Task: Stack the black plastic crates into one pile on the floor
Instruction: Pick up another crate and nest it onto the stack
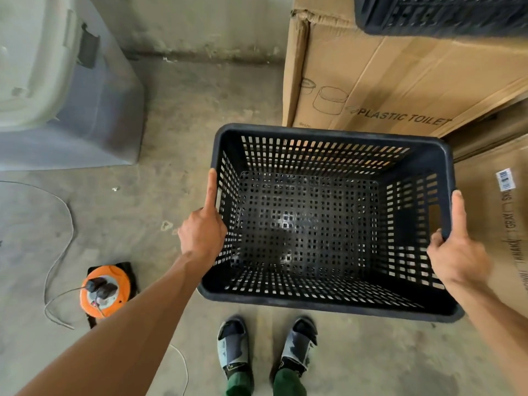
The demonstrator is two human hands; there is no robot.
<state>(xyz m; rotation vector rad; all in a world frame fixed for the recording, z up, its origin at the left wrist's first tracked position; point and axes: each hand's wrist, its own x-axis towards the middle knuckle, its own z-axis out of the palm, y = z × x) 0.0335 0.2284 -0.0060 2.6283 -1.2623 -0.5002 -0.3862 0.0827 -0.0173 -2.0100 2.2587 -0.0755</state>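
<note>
Holding a black plastic crate (328, 221) by its two short ends, the person stands over the bare concrete floor (183, 155), the crate in front of their sandalled feet (268, 350). The left hand (201, 232) grips the left rim with its forefinger laid straight along the edge; the right hand (457, 250) is curled round the right rim, thumb stretched up the edge, fingers tucked under the lip. Whether the crate is lifted or already resting on the floor cannot be told from above.

It looks light and fairly stiff: thin perforated walls, a lattice bottom, nothing inside. The rolled rim is the natural place to take hold, and the slot handle in the right wall would serve too. The plastic seems smooth but not slippery under a curled grip.

The crate sits mouth up, its long axis running left to right across the person's front, the far long side just beside a cardboard box (400, 81). Another black crate (445, 12) shows at the top right, above that box, well apart from the one in hand.
</note>
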